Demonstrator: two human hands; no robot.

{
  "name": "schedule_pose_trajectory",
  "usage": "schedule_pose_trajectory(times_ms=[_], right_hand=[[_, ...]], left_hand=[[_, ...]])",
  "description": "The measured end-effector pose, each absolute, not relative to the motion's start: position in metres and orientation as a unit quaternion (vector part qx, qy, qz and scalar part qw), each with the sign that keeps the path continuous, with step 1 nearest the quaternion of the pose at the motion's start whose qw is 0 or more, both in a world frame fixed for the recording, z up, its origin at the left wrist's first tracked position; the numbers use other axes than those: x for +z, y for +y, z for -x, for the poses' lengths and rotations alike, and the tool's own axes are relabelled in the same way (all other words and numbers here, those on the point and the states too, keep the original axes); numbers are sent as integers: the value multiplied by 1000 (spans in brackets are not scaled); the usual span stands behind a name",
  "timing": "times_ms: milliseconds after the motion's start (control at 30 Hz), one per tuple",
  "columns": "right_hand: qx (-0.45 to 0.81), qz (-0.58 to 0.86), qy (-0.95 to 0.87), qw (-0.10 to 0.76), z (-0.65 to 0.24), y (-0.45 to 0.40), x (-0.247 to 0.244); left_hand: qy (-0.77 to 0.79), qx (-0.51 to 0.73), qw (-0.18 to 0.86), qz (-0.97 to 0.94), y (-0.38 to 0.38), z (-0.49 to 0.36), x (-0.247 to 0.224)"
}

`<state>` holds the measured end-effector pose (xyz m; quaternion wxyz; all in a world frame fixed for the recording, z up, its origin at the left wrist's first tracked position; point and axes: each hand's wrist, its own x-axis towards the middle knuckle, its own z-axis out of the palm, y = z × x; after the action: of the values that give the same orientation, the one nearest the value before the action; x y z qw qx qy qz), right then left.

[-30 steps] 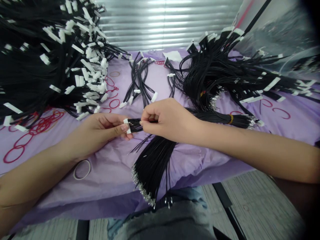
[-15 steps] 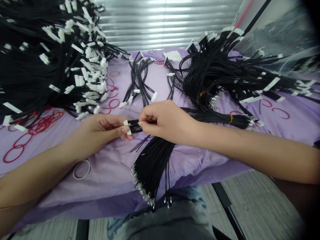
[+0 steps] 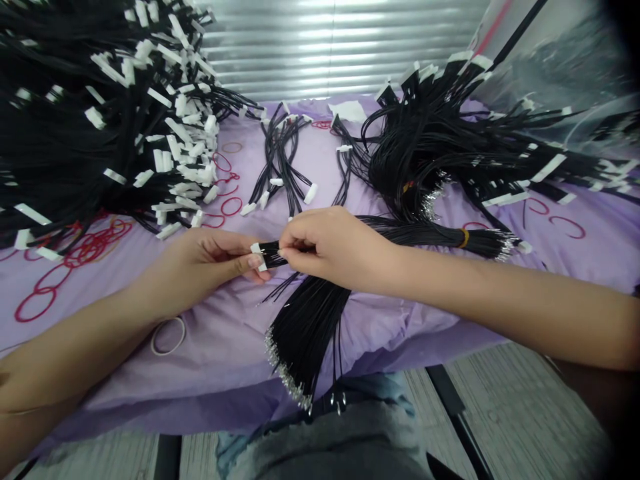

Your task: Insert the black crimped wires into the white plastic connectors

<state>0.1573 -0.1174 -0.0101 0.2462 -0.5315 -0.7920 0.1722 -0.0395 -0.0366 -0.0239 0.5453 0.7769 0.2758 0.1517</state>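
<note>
Grip: left hand (image 3: 200, 267) and right hand (image 3: 330, 247) pinch closed on a short black wire bunch (image 3: 270, 254), apparently keeping its strands gathered behind the white connector (image 3: 257, 248).
Left of bunch: heaped wire harnesses (image 3: 100, 133), red rubber bands (image 3: 85, 247), a pale rubber band (image 3: 169, 336).
Below bunch: crimp-ended wire bundle (image 3: 305, 333).
Right of bunch: banded wire bundle (image 3: 430, 235), orange tie (image 3: 464, 238).

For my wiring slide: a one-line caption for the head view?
Left hand grips white connectors, right hand pinches their black wires, above a purple sheet.
</note>
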Motion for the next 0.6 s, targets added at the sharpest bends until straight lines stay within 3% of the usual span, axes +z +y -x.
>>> schedule_pose_trajectory(times_ms=[600], right_hand=[[167, 531, -789, 258, -151, -118, -19]], left_hand=[[291, 131, 505, -802, -35, 40, -23]])
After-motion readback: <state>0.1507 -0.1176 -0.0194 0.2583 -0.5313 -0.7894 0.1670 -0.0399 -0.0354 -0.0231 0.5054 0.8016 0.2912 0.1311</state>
